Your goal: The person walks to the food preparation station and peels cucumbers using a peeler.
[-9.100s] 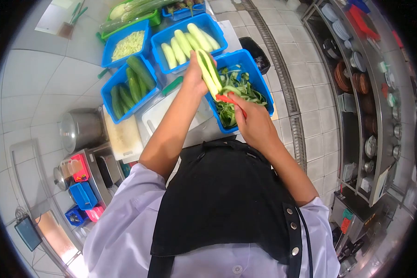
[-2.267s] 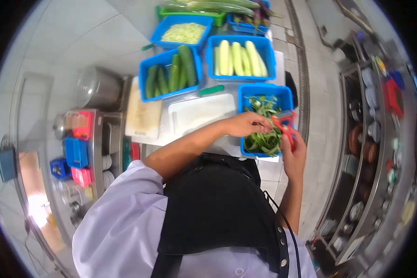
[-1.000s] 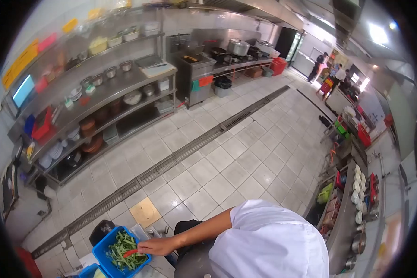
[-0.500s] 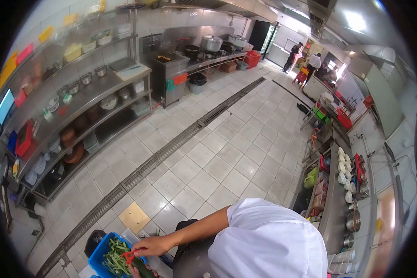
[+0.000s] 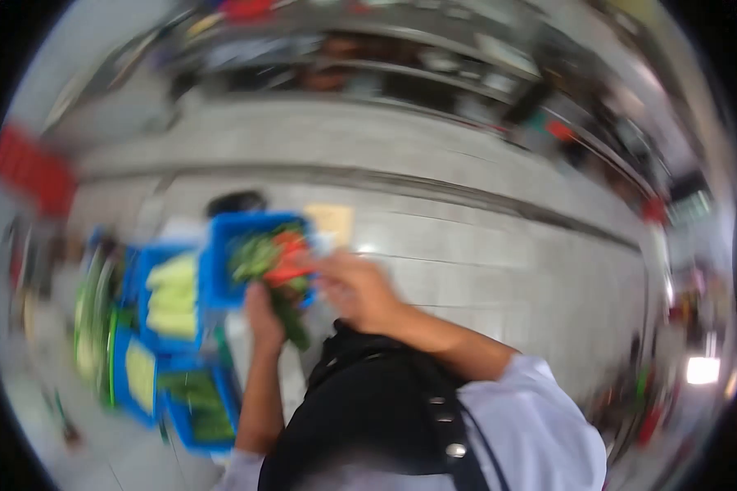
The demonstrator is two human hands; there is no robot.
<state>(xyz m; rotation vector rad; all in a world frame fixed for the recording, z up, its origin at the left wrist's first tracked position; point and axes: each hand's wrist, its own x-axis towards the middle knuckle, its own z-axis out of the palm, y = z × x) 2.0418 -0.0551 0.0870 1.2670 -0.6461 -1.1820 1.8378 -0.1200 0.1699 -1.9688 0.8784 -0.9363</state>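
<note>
Motion smears the head view. My left hand [image 5: 264, 317] is closed round a dark green cucumber-like vegetable [image 5: 291, 321], whose lower end slants toward me. Beside it, my right hand [image 5: 356, 288] is closed on a red peeler [image 5: 289, 258], its outline blurred. Both hands are at the near right side of a blue bin [image 5: 219, 266]. Green peelings [image 5: 250, 255] lie inside that bin. The peeler's blade cannot be made out, nor whether it touches the vegetable.
Left of the bin stands a blue crate of pale peeled vegetables [image 5: 172, 299]. Nearer me is another blue crate with dark green vegetables [image 5: 201, 401]. A floor drain [image 5: 418, 184] runs across the tiles beyond. Steel shelving [image 5: 418, 69] lines the far side.
My view has swung down and left, bringing the crates and both forearms into sight. The red peeler and the green vegetable are still in my hands.
</note>
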